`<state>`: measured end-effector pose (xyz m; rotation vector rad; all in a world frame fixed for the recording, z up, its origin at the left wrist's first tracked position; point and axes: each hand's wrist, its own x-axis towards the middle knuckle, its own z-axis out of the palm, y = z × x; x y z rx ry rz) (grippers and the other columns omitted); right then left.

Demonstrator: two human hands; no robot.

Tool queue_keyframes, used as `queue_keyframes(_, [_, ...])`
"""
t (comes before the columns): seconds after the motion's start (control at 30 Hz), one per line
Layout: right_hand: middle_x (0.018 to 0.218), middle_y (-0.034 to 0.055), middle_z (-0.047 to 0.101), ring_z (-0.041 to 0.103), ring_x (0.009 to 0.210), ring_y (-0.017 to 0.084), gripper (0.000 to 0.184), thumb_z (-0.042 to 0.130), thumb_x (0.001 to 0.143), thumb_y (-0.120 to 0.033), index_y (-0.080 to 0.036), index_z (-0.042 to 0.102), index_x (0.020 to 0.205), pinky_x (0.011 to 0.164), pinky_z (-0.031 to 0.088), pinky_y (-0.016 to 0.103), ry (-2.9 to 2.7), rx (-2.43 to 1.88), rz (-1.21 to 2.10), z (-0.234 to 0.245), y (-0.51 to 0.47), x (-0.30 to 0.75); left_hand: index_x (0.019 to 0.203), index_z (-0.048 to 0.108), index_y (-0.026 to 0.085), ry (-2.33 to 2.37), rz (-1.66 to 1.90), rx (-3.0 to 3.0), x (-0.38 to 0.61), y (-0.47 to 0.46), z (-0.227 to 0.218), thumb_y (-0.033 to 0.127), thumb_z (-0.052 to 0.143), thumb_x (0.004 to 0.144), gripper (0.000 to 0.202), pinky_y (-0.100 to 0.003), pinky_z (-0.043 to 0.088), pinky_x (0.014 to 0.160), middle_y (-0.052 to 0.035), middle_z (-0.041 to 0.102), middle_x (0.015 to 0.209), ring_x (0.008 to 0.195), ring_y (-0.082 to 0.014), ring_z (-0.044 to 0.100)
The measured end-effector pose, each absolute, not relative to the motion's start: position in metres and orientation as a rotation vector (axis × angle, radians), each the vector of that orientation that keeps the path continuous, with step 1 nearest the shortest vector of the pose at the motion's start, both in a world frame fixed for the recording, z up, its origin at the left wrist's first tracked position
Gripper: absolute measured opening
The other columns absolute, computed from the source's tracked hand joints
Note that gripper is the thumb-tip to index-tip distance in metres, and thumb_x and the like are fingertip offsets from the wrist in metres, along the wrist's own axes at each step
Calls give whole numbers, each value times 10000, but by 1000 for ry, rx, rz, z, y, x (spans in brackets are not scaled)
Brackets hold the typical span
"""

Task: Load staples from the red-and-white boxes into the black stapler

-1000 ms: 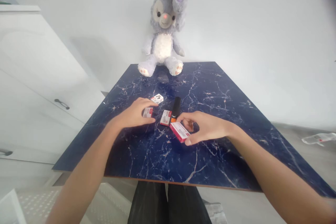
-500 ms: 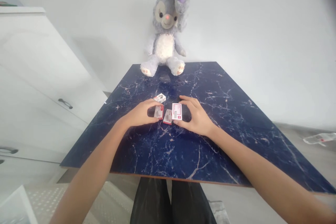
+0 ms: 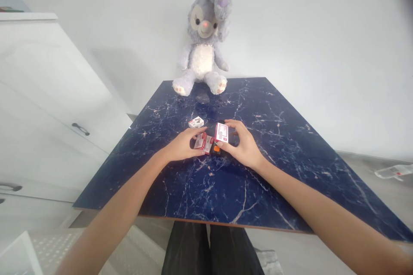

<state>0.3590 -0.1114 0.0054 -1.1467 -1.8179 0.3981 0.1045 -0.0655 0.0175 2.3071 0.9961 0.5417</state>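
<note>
My left hand is closed around a small red-and-grey cardboard box, tilted between thumb and fingers. Just right of it, a similar red-and-grey box lies on the table, partly covered. Between thumb and fingers, my right hand grips a white box with a red border, lifted at a slant. Under and beside that box shows a small black object with an orange part; most of it is hidden, and I cannot tell its kind. Beyond my left fingers lies a white box with a dark picture.
The boxes are on a dark blue marble-patterned table. A grey plush rabbit sits at its far edge against the wall. To the left stands a white cabinet with dark handles. A clear plastic item lies off to the right.
My left hand has moved right with its box, which now tilts against the middle one. My right hand has raised and tilted its box, and the black-and-orange object now shows under it.
</note>
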Motion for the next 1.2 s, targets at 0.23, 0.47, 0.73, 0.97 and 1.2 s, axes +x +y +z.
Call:
queue_keyframes(0.23, [1364, 132, 550, 541, 1250, 322, 585, 795, 743, -508, -242, 555, 1205, 1010, 476, 515, -1829, -1109, 335, 2, -109, 359, 1490, 429, 313, 990, 641, 2300, 115, -69, 16, 480, 829, 712, 891, -513, 420, 1108, -101, 472, 1519, 1331, -331, 506])
queue_keyframes(0.47, [1353, 126, 557, 549, 1242, 309, 563, 784, 761, -480, -240, 547, 1212, 1025, 475, 508, -1834, -1113, 321, 4, -111, 358, 1578, 265, 318, 988, 494, 2351, 109, -64, 10, 497, 802, 735, 1016, -553, 343, 1152, -125, 419, 1546, 1426, -353, 378])
queue_keyframes(0.73, [1442, 148, 484, 445, 1353, 350, 636, 757, 776, -492, -234, 515, 1304, 1106, 409, 562, -1900, -1093, 183, 10, -119, 354, 1580, 269, 307, 965, 521, 2396, 120, -77, 15, 519, 815, 710, 1049, -544, 390, 1092, -109, 550, 1434, 1322, -371, 465])
queue_keyframes(0.97, [1527, 179, 379, 346, 1415, 405, 622, 724, 795, -530, -197, 563, 1295, 1126, 358, 634, -2126, -1097, 66, 4, -120, 350, 1612, 90, 303, 957, 572, 2357, 118, -78, 9, 519, 834, 688, 1206, -559, 322, 1145, -133, 420, 1548, 1419, -378, 375])
queue_keyframes(1.2, [1600, 155, 305, 327, 1448, 393, 793, 719, 771, -648, -215, 516, 1403, 1146, 362, 606, -2071, -1101, 193, 5, -117, 357, 1607, 120, 323, 923, 586, 2275, 120, -79, 12, 513, 775, 764, 1084, -501, 440, 1068, -118, 546, 1453, 1286, -332, 557])
